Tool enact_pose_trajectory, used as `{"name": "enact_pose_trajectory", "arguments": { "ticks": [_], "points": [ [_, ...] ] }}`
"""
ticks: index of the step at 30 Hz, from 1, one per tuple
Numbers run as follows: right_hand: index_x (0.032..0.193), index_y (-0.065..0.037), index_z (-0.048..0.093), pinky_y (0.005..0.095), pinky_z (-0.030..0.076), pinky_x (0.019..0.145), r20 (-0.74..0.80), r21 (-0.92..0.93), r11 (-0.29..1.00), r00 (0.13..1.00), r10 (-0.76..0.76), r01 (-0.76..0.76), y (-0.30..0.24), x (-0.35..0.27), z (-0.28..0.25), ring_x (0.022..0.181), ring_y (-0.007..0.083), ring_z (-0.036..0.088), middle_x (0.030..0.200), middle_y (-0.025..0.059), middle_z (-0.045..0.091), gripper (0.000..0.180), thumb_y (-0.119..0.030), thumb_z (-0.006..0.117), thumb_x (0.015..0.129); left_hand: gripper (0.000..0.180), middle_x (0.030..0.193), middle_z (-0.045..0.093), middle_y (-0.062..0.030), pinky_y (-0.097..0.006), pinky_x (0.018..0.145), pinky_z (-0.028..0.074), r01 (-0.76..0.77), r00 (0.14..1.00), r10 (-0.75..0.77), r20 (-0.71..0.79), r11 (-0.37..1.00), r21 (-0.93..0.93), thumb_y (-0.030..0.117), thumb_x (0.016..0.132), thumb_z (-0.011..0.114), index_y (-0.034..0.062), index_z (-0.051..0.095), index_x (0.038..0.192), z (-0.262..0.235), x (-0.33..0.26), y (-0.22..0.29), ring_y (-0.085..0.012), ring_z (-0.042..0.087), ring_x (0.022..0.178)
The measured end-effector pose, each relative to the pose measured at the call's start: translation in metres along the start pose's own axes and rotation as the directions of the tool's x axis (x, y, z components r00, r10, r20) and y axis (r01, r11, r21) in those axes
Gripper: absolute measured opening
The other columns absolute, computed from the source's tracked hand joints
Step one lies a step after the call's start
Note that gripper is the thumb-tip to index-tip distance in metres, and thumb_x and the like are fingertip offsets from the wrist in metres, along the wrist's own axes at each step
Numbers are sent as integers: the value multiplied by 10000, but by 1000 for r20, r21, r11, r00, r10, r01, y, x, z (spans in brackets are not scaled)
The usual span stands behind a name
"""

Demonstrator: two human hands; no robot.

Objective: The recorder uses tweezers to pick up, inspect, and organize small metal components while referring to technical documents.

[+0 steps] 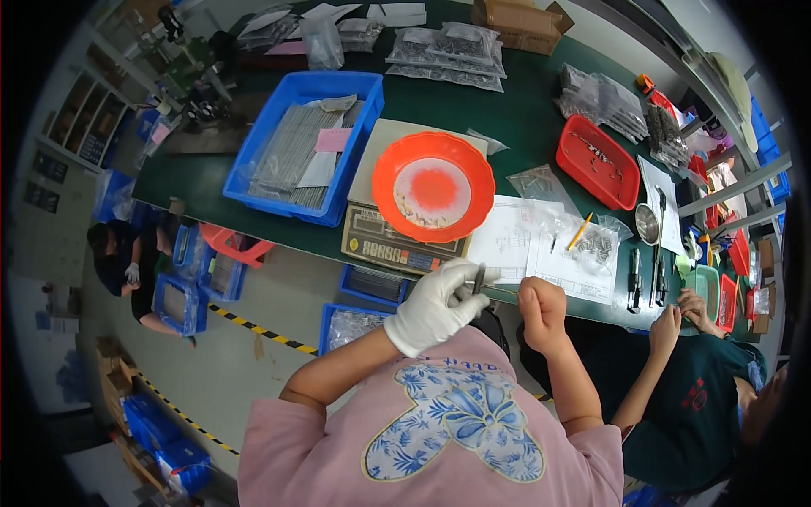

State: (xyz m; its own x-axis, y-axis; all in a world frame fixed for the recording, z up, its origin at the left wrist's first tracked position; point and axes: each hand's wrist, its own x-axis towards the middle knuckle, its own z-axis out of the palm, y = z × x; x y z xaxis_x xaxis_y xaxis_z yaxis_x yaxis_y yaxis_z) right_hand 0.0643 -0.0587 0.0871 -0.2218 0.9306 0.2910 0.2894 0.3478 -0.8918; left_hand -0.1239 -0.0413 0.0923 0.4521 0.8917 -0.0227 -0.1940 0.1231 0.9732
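My left hand, in a white glove, is closed around a small dark metal piece that sticks up between its fingers. My right hand is bare and curled into a fist. It grips a thin metal rod that reaches across toward the dark piece; whether the two touch, I cannot tell. Both hands are in front of the table's near edge, close to my chest. Just beyond them is a weighing scale with an orange-red bowl on it. Small pieces lie in the bowl's bottom.
Left of the scale, a blue bin holds long metal rods and papers. Printed drawings, a yellow pencil and bagged small parts lie to the right. Farther right are a red tray and a co-worker in dark green.
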Motion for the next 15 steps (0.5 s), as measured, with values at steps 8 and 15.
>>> {"name": "enact_pose_trajectory", "arguments": {
  "ticks": [8,15],
  "points": [
    [590,-22,404,251,266,402,15,13,997,997,72,-72,-1,-1,3,430,96,327,493,18,361,276,-139,397,840,342,1004,498,-72,-287,723,438,7,998,-7,-65,1000,13,-33,736,500,37,491,1071,1,1,8,-174,506,910],
    [578,-49,367,212,229,403,95,389,842,925,368,-375,-1,0,6,424,59,282,495,-19,342,330,-207,379,868,457,1023,497,-60,-299,806,401,-562,822,497,278,625,542,-47,689,485,14,434,1139,-8,3,3,-160,449,1017]
  ]
}}
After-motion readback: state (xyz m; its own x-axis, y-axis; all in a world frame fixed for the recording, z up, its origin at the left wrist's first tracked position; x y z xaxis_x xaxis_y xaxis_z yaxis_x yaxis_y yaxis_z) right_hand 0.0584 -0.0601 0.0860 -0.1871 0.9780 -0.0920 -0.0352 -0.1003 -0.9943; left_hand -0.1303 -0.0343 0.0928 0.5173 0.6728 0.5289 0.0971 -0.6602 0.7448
